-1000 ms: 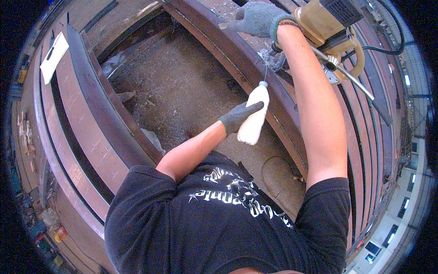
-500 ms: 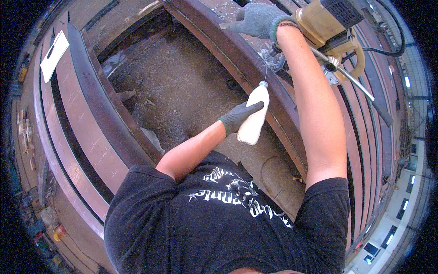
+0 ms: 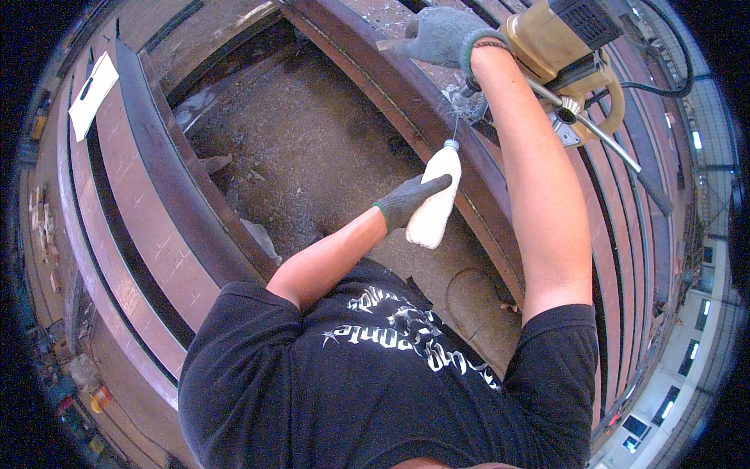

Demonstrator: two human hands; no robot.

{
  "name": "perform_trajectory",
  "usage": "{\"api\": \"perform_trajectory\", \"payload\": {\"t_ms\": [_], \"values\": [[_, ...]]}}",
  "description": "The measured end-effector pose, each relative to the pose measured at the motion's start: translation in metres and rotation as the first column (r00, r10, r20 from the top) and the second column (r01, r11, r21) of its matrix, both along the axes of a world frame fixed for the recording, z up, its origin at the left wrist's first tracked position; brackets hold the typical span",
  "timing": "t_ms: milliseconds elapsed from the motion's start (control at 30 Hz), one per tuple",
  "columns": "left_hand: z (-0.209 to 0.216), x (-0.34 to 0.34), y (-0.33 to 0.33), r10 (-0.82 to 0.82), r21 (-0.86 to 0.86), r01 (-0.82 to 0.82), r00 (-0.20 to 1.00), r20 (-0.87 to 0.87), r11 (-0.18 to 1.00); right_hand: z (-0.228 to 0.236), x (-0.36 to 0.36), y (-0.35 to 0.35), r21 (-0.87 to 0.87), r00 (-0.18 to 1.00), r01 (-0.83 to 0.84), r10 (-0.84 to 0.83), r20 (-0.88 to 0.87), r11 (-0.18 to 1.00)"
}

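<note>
My left hand (image 3: 410, 202), in a dark grey glove, is closed around a plastic squeeze bottle (image 3: 434, 207) of whitish liquid. The bottle tilts up and away, and a thin stream or nozzle runs from its cap toward tangled metal shavings (image 3: 466, 103) at the cutter of a beige magnetic drill (image 3: 547, 47). Beyond the drill's cutter, my right hand (image 3: 447, 36) in a grey glove has its fingers curled. A narrow pale piece (image 3: 387, 44) sticks out by its fingertips; what it is cannot be made out. My right forearm partly hides the drill.
Long reddish-brown steel beams (image 3: 406, 117) lie on both sides, with a dirty floor (image 3: 289, 148) between them. The drill's lever (image 3: 625, 156) points toward the lower right; a black cable (image 3: 676, 86) loops behind. White paper with a dark pen (image 3: 92, 98) rests on the left beams.
My right hand and forearm have shifted very slightly. The left hand and bottle stay in place.
</note>
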State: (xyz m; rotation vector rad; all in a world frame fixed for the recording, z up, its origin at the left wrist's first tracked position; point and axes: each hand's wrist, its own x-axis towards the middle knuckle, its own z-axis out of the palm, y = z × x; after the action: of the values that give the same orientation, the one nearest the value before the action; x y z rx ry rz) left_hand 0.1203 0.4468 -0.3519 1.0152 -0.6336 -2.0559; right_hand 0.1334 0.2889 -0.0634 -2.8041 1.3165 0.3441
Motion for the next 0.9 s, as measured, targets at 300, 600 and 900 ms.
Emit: {"api": "perform_trajectory", "payload": {"t_ms": [300,600,900], "values": [[-0.003,0.000,0.000,0.013,-0.024,-0.013,1.000,0.028,1.000,-0.002,0.000,-0.001,-0.003,0.999,-0.035,0.035,-0.022,0.999],[-0.003,0.001,-0.001,0.020,-0.037,-0.022,0.999,-0.031,0.999,-0.006,0.001,-0.004,-0.012,0.997,-0.043,0.042,-0.065,0.999],[-0.006,-0.002,-0.001,0.039,-0.013,-0.040,0.997,-0.073,0.999,-0.011,0.000,-0.007,-0.038,0.995,-0.072,0.069,-0.076,0.997]]}}
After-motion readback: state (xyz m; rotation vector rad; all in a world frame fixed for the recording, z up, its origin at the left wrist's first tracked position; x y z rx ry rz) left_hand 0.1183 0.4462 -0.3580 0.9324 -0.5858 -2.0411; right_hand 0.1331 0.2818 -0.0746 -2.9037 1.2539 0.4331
